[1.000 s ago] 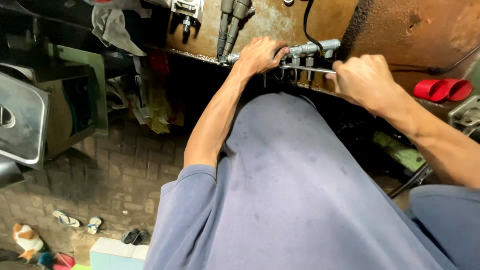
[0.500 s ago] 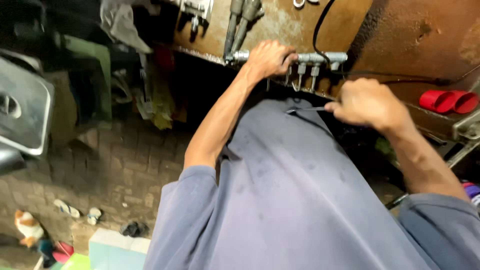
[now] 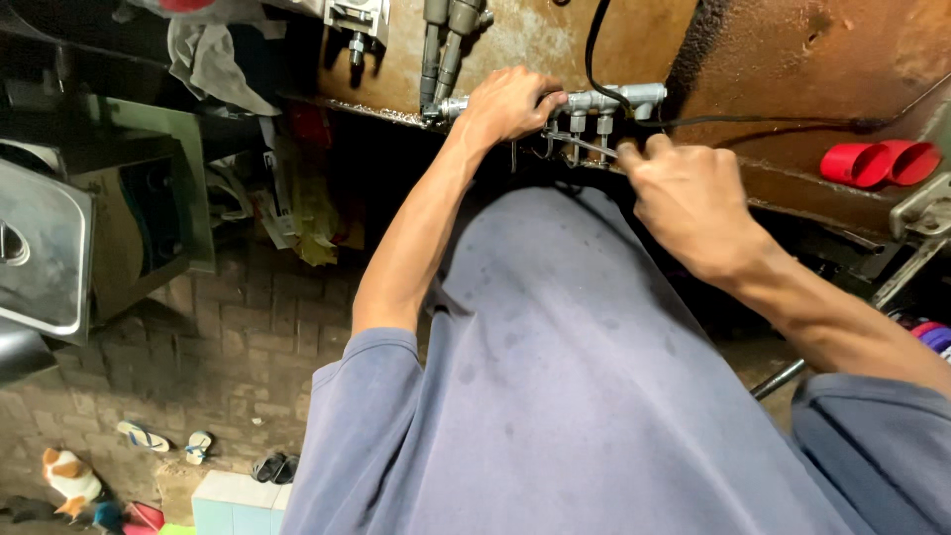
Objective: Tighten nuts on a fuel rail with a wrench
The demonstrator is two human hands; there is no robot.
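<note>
The right hand (image 3: 693, 203) has come back up to the grey metal pipe fitting (image 3: 604, 104) at upper centre on the rusty worktop (image 3: 773, 59), pinching a thin tool; the left hand (image 3: 507, 104) stays clamped on the fitting, so work resumes.

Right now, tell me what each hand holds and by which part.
The left hand wraps the left half of the grey metal rail on the rusty bench. The right hand pinches a thin metal tool by its near end.
</note>
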